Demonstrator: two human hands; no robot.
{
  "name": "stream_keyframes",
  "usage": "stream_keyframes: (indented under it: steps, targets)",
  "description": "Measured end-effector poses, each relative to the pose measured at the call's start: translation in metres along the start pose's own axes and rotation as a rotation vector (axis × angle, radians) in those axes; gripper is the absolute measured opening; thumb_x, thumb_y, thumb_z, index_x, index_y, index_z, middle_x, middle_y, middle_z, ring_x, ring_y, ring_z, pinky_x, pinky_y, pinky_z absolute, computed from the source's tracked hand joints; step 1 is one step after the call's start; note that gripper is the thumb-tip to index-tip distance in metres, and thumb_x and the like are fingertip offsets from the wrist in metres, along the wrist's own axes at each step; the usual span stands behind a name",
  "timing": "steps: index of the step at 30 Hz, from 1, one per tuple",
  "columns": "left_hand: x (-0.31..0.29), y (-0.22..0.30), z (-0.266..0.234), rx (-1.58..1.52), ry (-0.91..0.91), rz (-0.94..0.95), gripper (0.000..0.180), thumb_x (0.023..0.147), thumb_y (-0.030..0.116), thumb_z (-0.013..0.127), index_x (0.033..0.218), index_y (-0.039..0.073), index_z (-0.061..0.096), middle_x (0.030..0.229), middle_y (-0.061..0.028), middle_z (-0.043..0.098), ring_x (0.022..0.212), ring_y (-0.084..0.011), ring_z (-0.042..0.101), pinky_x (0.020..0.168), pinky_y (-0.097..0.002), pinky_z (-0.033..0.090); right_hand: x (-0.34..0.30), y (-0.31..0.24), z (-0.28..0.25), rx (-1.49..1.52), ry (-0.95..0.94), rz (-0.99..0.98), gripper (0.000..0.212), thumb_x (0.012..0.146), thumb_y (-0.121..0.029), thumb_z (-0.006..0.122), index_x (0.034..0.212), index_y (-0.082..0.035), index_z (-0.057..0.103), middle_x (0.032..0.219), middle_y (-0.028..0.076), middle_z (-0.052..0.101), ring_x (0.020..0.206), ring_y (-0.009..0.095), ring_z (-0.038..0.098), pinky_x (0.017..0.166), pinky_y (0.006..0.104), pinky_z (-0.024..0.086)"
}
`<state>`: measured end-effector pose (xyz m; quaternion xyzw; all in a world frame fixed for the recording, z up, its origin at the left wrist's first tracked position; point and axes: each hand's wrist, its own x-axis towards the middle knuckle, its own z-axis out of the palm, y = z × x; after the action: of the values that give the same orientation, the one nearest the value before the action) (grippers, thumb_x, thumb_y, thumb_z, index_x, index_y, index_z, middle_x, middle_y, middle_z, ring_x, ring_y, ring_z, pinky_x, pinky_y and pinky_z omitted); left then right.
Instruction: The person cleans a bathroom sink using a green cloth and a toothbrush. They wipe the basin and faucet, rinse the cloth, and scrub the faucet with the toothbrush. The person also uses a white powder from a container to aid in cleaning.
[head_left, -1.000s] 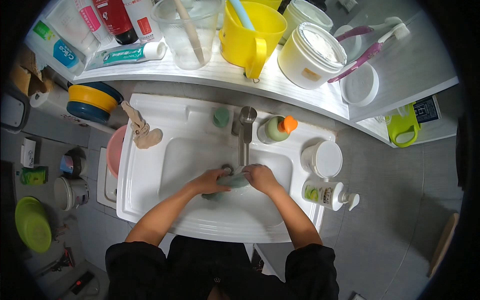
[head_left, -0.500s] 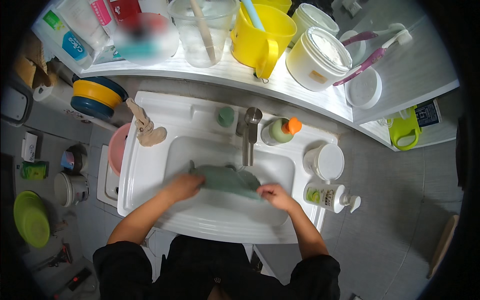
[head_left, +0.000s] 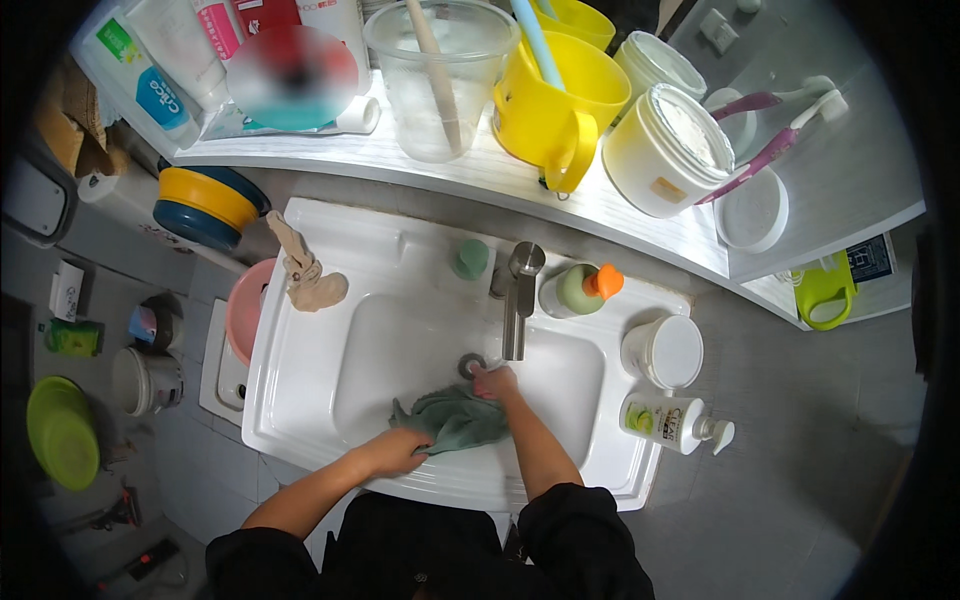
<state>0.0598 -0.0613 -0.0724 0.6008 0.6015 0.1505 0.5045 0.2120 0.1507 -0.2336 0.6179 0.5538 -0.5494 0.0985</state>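
Observation:
A wet green cloth lies bunched in the front part of the white sink basin. My left hand grips its left end, fingers wrapped round the fabric near the sink's front rim. Under the metal faucet, my right hand reaches down beside the drain, with its fingers curled. The cloth's upper right edge comes close to this hand. A reddish patch shows at its fingertips; whether that is skin or a held thing is unclear.
On the sink ledge stand a green pump bottle with an orange top, a lidded white tub, a white pump bottle and a small green cup. A beige cloth drapes the left corner. Above, a shelf holds a yellow mug.
The cloth has gone from stretched between both hands to bunched nearer the front rim. My right hand has moved left to the drain; my left hand has come toward me. The view has shifted slightly.

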Motion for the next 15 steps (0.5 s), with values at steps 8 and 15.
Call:
stream_keyframes:
  steps: [8,15]
  targets:
    - [-0.011,-0.008,0.008,0.018,0.127,-0.028,0.029,0.079,0.019,0.057,0.102,0.002,0.060,0.099,-0.0187,0.060,0.089,-0.0369,0.056,0.079,-0.0409,0.045,-0.023,-0.004,-0.003,-0.290,0.112,-0.102,0.036,0.074,-0.040,0.063,0.077,-0.004,0.067,0.069,0.011,0.066,0.064,0.026,0.064,0.068,0.0367,0.051]
    - [-0.012,-0.006,0.005,-0.004,0.443,0.005,0.031,0.081,0.020,0.058,0.107,0.002,0.057,0.100,-0.0162,0.060,0.092,-0.0320,0.057,0.080,-0.0375,0.045,-0.136,-0.018,-0.064,-0.311,0.322,-0.511,0.015,0.079,-0.018,0.060,0.080,-0.003,0.064,0.075,0.009,0.064,0.064,0.016,0.061,0.065,0.0281,0.049]
